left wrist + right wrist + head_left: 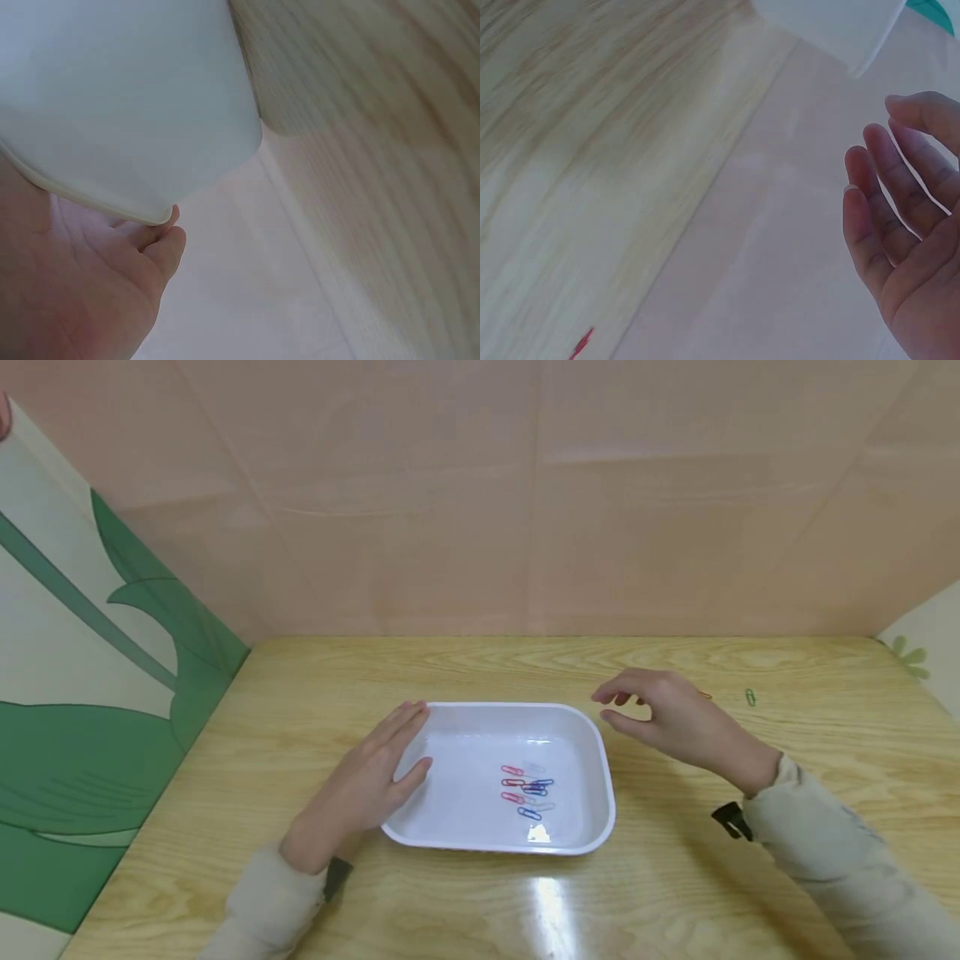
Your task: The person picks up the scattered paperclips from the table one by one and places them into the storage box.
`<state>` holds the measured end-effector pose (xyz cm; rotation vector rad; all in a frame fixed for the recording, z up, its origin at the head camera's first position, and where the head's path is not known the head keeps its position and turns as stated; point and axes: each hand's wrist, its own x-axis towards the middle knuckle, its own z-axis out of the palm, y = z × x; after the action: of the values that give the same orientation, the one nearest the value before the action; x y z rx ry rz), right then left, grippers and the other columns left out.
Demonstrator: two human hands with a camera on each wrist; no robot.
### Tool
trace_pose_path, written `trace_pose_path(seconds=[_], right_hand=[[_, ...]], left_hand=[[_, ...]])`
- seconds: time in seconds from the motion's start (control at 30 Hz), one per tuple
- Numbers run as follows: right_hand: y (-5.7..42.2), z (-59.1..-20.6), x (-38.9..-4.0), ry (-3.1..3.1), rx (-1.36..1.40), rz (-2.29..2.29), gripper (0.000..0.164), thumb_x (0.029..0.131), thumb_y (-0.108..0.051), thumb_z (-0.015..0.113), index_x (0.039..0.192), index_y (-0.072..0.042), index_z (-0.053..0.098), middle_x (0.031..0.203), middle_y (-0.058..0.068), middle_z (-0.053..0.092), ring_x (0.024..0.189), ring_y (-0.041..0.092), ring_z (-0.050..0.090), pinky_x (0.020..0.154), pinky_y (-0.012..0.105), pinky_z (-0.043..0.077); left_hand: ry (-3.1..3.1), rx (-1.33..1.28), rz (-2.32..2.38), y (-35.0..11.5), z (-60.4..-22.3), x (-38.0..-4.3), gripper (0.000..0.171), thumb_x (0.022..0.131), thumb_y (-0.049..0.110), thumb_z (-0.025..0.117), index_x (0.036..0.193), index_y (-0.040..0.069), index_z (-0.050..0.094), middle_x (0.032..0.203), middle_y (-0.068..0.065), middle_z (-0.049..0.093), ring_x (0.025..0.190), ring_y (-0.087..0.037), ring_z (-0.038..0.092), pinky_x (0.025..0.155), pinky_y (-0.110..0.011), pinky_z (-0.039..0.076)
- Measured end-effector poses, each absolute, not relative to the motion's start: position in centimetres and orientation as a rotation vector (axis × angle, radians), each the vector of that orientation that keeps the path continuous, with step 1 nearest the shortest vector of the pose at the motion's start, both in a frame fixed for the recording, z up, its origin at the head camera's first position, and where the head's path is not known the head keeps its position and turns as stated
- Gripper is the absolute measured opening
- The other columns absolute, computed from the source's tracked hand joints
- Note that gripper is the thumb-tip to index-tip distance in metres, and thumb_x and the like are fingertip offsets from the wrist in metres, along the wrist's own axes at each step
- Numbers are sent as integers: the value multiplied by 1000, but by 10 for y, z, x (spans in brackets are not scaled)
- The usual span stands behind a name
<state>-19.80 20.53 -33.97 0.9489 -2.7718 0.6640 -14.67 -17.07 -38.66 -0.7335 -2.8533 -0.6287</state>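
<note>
A white rectangular tray (453,777) lies on the wooden table, with several red, blue and pale paper clips (535,791) in its right half. My left hand (371,781) rests against the tray's left rim, fingers straight along it and thumb over the inside. From the left wrist, that hand (94,262) is seen at the rim near a tray corner. Beyond the tray's right back corner my right hand (667,710) hovers with fingers loosely bent. The right wrist view shows its palm (922,277) and nothing held.
A green paper clip (750,697) lies on the table (817,718) at the back right. Partly hidden behind the right hand is an orange-red clip (705,695). A pinkish wall covering (450,552) rises behind the table's back edge.
</note>
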Motion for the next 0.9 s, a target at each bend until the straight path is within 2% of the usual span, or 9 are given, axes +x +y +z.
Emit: trace_pose_path(seconds=[0.4,0.9], right_hand=[[236,-355,-207,-2712,962,617,20,86,-11,75,106,-12,73,99,2,75,85,16,67,68,29,57],[279,-371,-214,-2749,872,540,22,84,-9,77,106,-11,74,100,1,75,84,16,66,69,34,57]], left_hand=[[-2871,-717,-626,-171,-383,-146,64,99,32,58,153,5,36,160,-13,36,150,-33,30,121,-51,31],[-2886,-726,-609,-170,-385,-149,64,100,33,56,154,5,34,161,-12,34,150,-34,30,121,-52,30]])
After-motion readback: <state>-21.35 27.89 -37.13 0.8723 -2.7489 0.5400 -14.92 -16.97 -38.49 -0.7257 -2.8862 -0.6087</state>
